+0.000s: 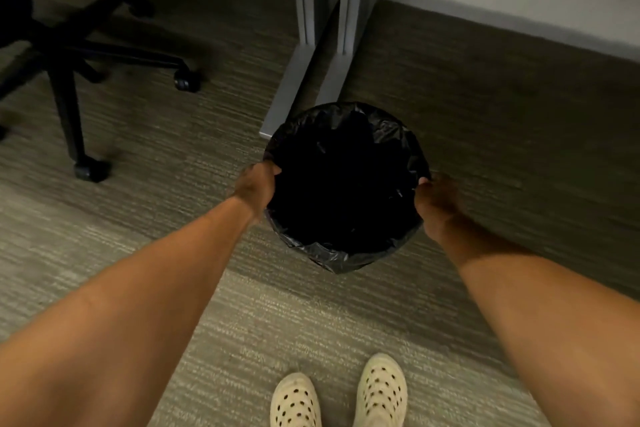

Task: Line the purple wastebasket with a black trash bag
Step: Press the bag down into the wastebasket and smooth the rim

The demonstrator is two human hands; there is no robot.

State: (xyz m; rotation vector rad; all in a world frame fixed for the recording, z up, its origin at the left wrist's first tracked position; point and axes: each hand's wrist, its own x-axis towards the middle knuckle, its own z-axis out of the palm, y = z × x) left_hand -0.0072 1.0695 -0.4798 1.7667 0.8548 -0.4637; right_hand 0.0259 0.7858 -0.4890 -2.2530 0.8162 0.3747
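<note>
A round wastebasket stands on the carpet in the middle of the head view, wholly wrapped by a black trash bag (346,191) whose edge is folded down over the rim, so no purple shows. My left hand (256,185) grips the bag-covered rim on the left side, thumb inside the opening. My right hand (434,204) grips the rim on the right side. The inside of the bag is dark and I cannot see its bottom.
Two grey metal desk legs (298,73) with flat feet stand just behind the basket. A black office chair base (69,87) on castors sits at the left. A pale baseboard (502,0) runs along the back right. My two cream perforated shoes (339,395) are on the carpet below.
</note>
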